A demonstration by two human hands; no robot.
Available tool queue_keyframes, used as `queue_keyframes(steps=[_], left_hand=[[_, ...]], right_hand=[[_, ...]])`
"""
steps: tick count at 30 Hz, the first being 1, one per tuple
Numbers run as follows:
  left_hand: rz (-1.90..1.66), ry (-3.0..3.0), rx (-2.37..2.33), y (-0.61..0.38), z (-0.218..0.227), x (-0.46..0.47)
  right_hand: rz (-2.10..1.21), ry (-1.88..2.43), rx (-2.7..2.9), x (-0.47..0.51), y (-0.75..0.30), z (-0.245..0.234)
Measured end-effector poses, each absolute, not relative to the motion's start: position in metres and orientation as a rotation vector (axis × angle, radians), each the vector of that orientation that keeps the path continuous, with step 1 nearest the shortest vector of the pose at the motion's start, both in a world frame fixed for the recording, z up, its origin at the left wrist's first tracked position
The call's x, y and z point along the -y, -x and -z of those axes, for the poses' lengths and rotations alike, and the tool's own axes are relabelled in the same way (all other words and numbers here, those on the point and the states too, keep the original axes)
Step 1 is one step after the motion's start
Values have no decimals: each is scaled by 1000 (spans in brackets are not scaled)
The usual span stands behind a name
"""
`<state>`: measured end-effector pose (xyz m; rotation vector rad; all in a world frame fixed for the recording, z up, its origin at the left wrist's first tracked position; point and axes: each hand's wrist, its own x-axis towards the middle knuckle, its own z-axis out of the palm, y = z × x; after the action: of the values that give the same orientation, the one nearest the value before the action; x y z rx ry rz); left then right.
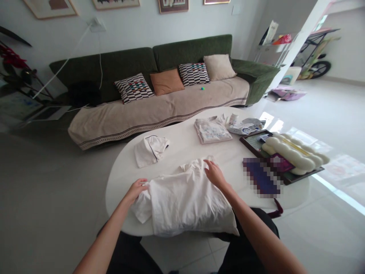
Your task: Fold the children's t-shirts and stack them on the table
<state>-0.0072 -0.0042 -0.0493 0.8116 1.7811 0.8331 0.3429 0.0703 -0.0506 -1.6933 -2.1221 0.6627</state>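
Note:
A white T-shirt [188, 201] lies spread on the white oval table, its lower edge hanging over the front toward my legs. My left hand [138, 189] is at the shirt's left sleeve, fingers closed on the cloth. At the upper right of the shirt, near the collar [196, 164], is my right hand [214, 173]. Its thumb and forefinger are apart and touch the fabric's edge. Beyond the shirt sits a folded white garment with dark piping [151, 150]. Farther back, a neatly folded light shirt with a faded print [213, 130] rests on the table.
On the table's [119, 182] right stands a dark tray [251, 146] bearing a cream bubble-shaped tissue box cover [295, 152]. A crumpled plastic package [246, 126] lies behind it. A green sofa [125, 68] with cushions stands beyond; a laptop [49, 113] is at left.

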Motion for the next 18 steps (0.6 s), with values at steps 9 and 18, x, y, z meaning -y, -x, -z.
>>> queue_keyframes(steps=[9,18], left_hand=[[-518,-1006,-1617,19,-23,-24],[-618,-1430,-1742,17,-14,-153]], right_hand=[[-911,1555,2328,-136,-343,49],[-460,1750,2232,-227,-390,-3]])
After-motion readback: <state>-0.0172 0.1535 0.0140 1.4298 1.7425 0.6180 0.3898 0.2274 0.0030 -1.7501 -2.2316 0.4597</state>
